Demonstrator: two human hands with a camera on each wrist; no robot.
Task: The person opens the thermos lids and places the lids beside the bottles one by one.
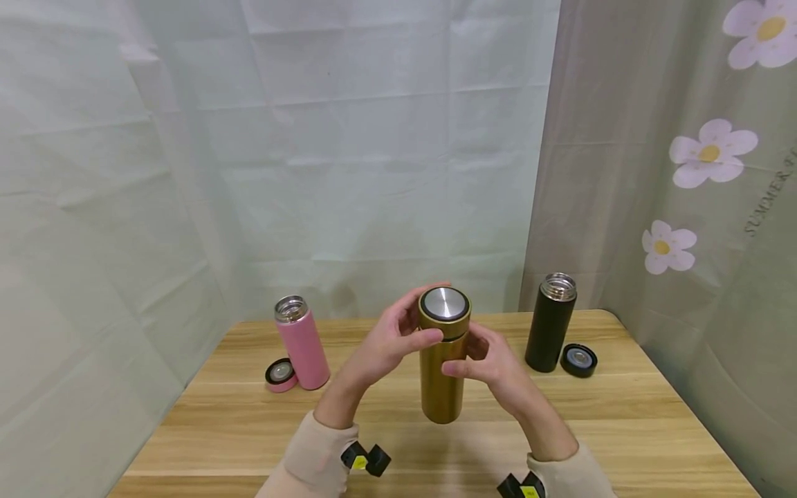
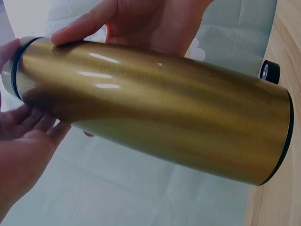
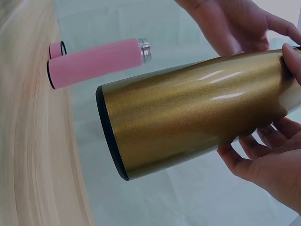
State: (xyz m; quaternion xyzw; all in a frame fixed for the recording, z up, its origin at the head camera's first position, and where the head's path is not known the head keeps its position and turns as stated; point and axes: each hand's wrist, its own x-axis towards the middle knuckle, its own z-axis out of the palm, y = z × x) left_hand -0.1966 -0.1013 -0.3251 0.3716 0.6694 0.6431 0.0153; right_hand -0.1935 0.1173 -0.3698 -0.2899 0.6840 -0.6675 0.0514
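A gold thermos bottle [image 1: 441,384] with a silver-topped lid [image 1: 445,304] is held upright over the table, its dark base [image 3: 112,134] showing in the right wrist view. My left hand [image 1: 389,342] grips the lid from the left, thumb across its front. Lower down, my right hand [image 1: 496,370] holds the upper body from the right side, with the thumb in front and the fingers behind. In the left wrist view the gold body [image 2: 160,108] stretches across the frame between both hands.
On the left of the wooden table [image 1: 205,436] stands a lidless pink bottle [image 1: 305,353], its lid [image 1: 281,374] beside it. To the right are an uncapped black bottle [image 1: 549,332] and a black lid [image 1: 579,360]. Pale curtains [image 1: 373,173] hang behind and at the sides.
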